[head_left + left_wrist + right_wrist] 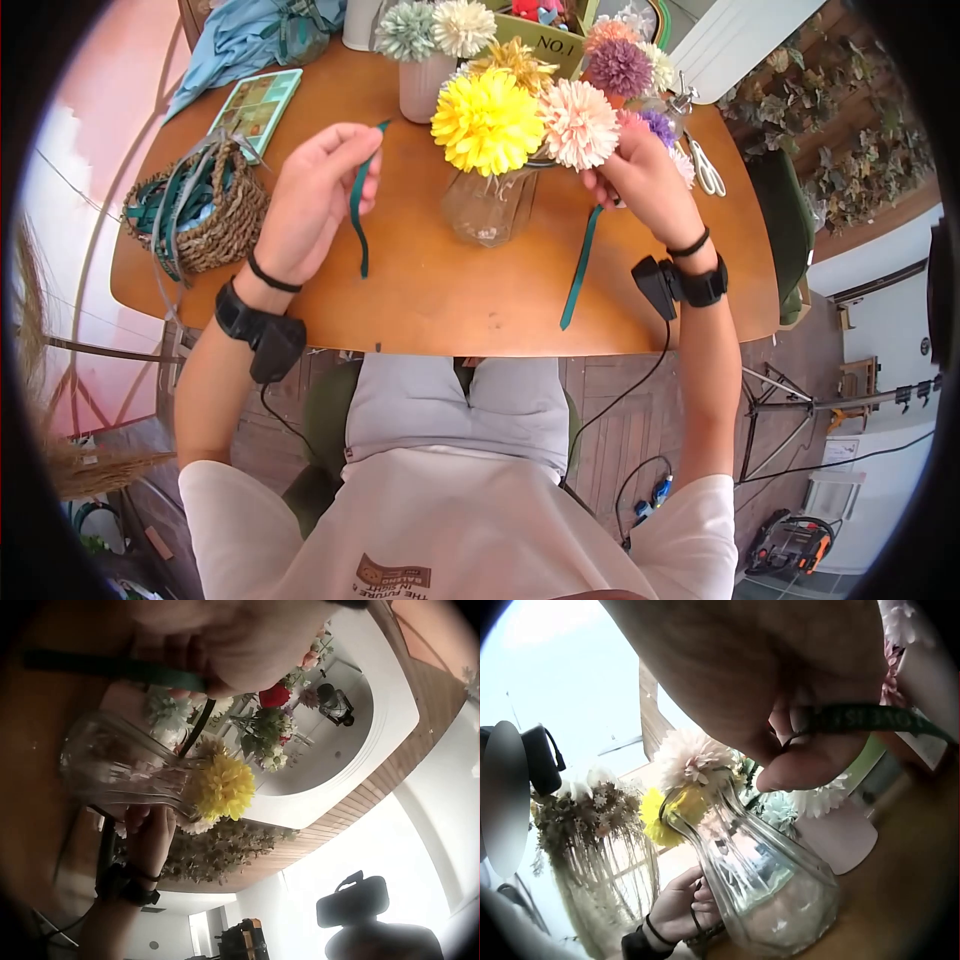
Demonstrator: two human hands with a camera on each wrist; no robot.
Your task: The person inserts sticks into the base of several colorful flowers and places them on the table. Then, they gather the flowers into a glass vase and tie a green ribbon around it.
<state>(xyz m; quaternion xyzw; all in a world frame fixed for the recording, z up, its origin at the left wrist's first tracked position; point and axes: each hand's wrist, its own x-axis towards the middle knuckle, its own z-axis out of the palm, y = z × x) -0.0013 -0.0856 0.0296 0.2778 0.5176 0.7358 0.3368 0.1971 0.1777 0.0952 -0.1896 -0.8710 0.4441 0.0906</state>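
Note:
A clear glass vase stands on the table, holding a yellow flower, a pale pink flower and a golden one. To its left, my left hand pinches a dark green ribbon between thumb and fingers, its tail hanging down. From those fingers a second stretch of ribbon runs toward the vase's neck. On the other side my right hand pinches a green ribbon length, lettered in the right wrist view. Flowers and vase hide the ribbon between the hands.
At the left sits a woven basket of ribbons, with a green-edged flat case behind it. Pink vase and a green "NO.1" box stand at the back. White-handled scissors lie right, near more flowers.

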